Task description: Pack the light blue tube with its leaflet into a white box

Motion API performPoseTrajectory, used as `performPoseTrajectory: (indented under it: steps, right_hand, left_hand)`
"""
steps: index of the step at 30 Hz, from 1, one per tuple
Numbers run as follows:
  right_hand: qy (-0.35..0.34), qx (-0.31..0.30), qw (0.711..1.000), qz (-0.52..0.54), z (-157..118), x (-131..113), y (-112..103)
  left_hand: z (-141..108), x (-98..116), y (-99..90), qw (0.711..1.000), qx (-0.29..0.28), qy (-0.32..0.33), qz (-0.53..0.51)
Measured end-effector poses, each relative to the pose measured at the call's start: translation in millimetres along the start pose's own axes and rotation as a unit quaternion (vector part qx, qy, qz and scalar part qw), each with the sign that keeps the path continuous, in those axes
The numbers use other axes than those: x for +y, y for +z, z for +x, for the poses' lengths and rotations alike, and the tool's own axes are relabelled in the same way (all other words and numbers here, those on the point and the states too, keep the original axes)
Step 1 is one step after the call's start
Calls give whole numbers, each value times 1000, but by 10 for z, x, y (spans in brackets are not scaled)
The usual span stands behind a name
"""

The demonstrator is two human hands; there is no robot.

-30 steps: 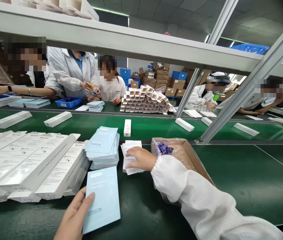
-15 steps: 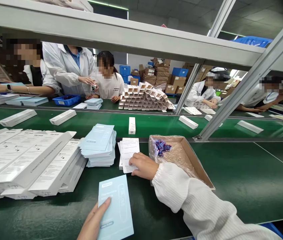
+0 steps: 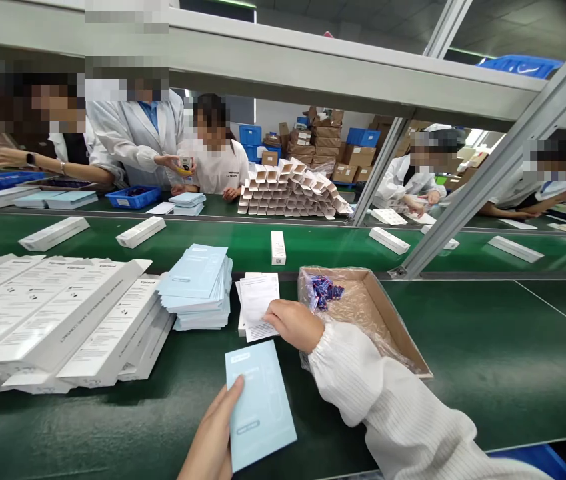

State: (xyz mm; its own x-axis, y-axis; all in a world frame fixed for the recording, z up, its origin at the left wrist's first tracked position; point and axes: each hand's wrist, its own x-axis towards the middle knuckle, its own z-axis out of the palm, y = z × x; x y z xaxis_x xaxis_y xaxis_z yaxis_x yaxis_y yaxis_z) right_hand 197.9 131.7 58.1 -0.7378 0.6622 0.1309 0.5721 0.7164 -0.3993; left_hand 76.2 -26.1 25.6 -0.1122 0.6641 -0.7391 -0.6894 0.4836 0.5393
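On the green surface [image 3: 463, 373], a cardboard box [image 3: 387, 313] sits just beyond the right hand [image 3: 295, 325], whose open fingers [image 3: 275, 311] lie against white leaflets [image 3: 259, 307]. Nearer, below those fingers, the left hand [image 3: 211, 433] pinches a pale blue booklet [image 3: 261, 403], its long axis running away from the person.

The pale card [image 3: 261, 407] I'm gripping is smooth matt paper — my sleeve [image 3: 393, 393] ribbed knit cloth, the green belt [image 3: 477, 347] glossy.
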Motion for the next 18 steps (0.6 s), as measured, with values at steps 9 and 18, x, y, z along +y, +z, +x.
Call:
performPoseTrajectory:
  steps: [9,18]
  right_hand:
    - [-149,-70,985,53,-675,-345,219]
    - [-74,-69,990,93,-768,-2,100]
  left_hand:
    - [171,9,73,993,-61,93,-29]
    - [218,-124,65,988,75,96,98]
